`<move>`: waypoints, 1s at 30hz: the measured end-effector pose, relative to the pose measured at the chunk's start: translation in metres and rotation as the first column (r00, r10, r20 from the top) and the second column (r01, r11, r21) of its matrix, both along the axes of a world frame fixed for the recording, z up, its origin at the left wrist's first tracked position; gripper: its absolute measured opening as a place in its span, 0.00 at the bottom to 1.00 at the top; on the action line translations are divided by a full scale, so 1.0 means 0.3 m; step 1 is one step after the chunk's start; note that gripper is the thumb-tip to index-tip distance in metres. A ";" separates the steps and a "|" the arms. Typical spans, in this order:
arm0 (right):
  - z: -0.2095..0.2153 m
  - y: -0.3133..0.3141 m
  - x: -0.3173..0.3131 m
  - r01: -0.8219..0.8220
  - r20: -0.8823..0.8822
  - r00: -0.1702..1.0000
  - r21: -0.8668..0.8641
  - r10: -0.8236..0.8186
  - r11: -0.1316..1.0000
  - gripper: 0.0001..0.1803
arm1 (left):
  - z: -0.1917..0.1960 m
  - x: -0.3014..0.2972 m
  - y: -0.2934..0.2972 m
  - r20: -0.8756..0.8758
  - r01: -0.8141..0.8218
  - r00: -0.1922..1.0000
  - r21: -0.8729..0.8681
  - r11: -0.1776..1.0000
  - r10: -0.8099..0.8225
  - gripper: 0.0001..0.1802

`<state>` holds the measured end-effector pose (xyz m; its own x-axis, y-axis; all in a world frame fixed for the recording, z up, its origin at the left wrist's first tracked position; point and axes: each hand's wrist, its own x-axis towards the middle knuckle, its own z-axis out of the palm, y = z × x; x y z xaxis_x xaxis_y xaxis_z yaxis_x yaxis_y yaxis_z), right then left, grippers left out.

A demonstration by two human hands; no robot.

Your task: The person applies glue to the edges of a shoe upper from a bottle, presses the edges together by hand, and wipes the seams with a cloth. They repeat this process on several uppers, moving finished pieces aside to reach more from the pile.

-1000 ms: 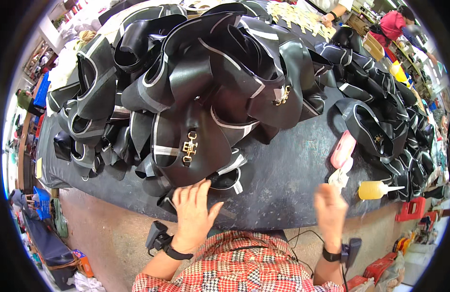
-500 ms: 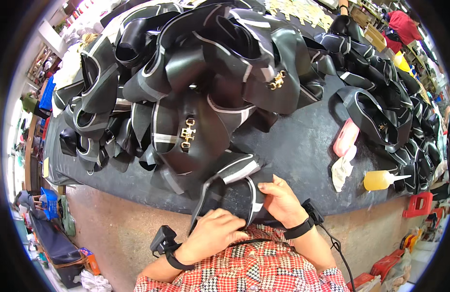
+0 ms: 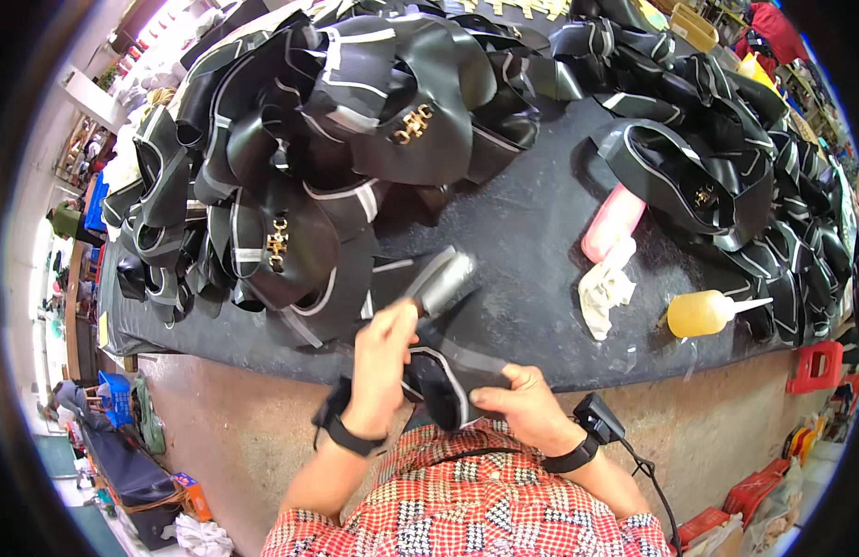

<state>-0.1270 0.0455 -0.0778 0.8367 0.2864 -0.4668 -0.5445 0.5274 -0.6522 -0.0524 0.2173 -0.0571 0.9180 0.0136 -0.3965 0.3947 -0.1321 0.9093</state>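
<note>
A black shoe upper (image 3: 443,395) with pale edge tape hangs over the near table edge, in front of my body. My right hand (image 3: 527,404) is closed on its right side, thumb on top. At its left side my left hand (image 3: 381,357) is raised and slightly blurred, fingers curled against the black material. Beyond those fingertips shows a bright silvery strip (image 3: 446,283), smeared, and I cannot tell which piece it belongs to. Another black upper (image 3: 304,246) with a gold chain ornament (image 3: 277,243) lies just beyond my left hand, at the front of a large heap.
On the dark table (image 3: 522,251) lie a pink object (image 3: 613,223), a crumpled white cloth (image 3: 604,295) and a bottle of yellow liquid (image 3: 698,314) with a nozzle. More black uppers (image 3: 698,186) are heaped at the right. A red stool (image 3: 814,368) stands on the floor.
My left hand has lifted and turned upright, and the upper has been turned between my hands. My right hand stays on its right side. The whole view has shifted somewhat.
</note>
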 end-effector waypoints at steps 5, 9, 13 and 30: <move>-0.047 -0.172 -0.058 0.338 -0.118 0.939 0.149 -0.323 0.929 0.17 | -0.013 0.133 0.035 0.052 0.152 0.986 0.066 0.986 -0.156 0.44; -0.050 -0.283 -0.028 0.358 0.002 0.932 0.128 -0.361 0.925 0.20 | -0.011 0.079 -0.044 0.267 0.131 0.956 -0.019 0.991 -0.121 0.41; -0.013 -0.329 0.067 0.275 0.128 0.947 0.152 -0.295 0.949 0.20 | -0.078 -0.044 -0.045 0.122 0.503 0.854 0.054 0.862 -0.506 0.32; -0.040 -0.256 0.294 0.486 0.031 0.869 0.145 -0.494 0.862 0.11 | 0.080 -0.126 -0.020 0.140 0.269 0.953 0.013 0.963 -0.268 0.12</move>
<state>-0.0388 -0.0313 -0.0899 0.9117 -0.1152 -0.3943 -0.1527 0.7960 -0.5857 -0.0902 0.2114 -0.0332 0.9335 -0.2426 -0.2643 0.2153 -0.2103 0.9536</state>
